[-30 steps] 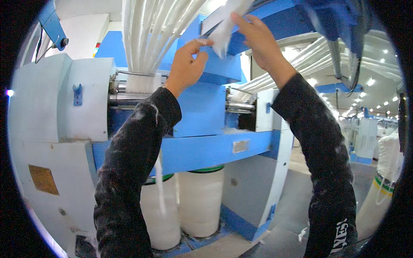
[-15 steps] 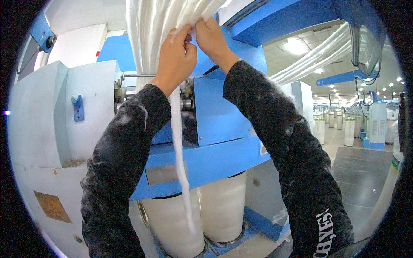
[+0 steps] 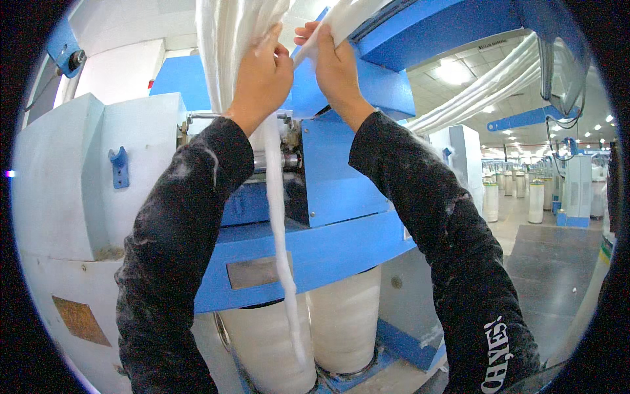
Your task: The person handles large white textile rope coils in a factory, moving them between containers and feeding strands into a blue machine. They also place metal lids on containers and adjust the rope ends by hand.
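Thick white fibre slivers [image 3: 226, 46] hang in a broad band from the top of the view. My left hand [image 3: 262, 82] is closed on the right edge of this band, fingertips pinched against the fibre. My right hand [image 3: 336, 72] holds a separate bundle of sliver [image 3: 351, 20], which runs between its thumb and fingers toward the upper right. A gap lies between the two hands. Below my left hand a loose sliver end [image 3: 281, 256] dangles in front of the machine, down past the blue beam. Both my black sleeves carry lint.
Metal rollers [image 3: 279, 160] sit behind the dangling end, beside a blue machine cover [image 3: 344, 174]. Two tall cans of white sliver [image 3: 344, 322] stand beneath the blue beam [image 3: 315, 262]. A pale machine housing [image 3: 56, 177] is at the left. More slivers [image 3: 479, 92] run overhead at right.
My right hand has moved right, away from the left, drawing a bundle of sliver aside and opening a gap. My left hand has shifted slightly down and left, still on the band.
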Motion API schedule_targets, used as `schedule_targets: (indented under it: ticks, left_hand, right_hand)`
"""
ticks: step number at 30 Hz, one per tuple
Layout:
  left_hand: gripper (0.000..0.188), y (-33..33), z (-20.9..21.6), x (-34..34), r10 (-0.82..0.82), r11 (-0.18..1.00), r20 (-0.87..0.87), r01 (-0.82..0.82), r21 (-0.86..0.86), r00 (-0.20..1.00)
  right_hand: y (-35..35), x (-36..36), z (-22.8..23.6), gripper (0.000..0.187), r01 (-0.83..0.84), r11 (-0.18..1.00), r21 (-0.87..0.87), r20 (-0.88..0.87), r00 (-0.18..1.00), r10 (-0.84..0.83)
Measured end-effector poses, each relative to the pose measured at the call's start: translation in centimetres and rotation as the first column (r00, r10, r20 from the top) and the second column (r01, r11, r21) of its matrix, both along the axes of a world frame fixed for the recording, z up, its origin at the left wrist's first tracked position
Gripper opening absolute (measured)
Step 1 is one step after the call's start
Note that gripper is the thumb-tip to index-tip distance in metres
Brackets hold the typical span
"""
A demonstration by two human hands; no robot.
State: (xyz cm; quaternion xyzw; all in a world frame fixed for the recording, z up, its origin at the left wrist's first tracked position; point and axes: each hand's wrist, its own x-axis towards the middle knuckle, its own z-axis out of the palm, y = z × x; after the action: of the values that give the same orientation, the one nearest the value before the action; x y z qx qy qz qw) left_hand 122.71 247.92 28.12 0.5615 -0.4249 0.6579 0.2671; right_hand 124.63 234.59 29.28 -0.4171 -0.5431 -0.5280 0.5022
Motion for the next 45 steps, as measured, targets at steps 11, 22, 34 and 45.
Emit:
schedule_targets:
  ticks: [11, 22, 34, 45]
  left_hand:
    - [0.024, -2.6, 4.7, -1.8, -0.095, 0.974, -0.029, 0.099, 0.205, 0.995]
    - [0.028, -1.7, 5.8, 0.8, -0.115, 0.953, 0.298, 0.021, 0.301, 0.948]
    - [0.085, -5.1, 0.5, -5.3, -0.625, 0.746, -0.277, 0.663, 0.061, 0.73]
    - [0.063, -2.1, 1.4, -4.7, -0.76, 0.65, -0.223, 0.73, -0.212, 0.611]
  right_hand:
    - [-0.7, 1.2, 1.3, 0.032, 0.201, 0.971, -0.133, 0.325, 0.934, -0.149]
    - [-0.6, -2.7, 3.2, 0.043, -0.081, 0.995, -0.056, -0.224, 0.972, 0.066]
    - [0.2, -4.2, 3.4, 0.07, -0.334, 0.924, -0.187, -0.116, 0.941, 0.317]
    - [2.2, 1.5, -3.4, 0.062, 0.079, 0.98, 0.183, -0.295, 0.955, -0.022]
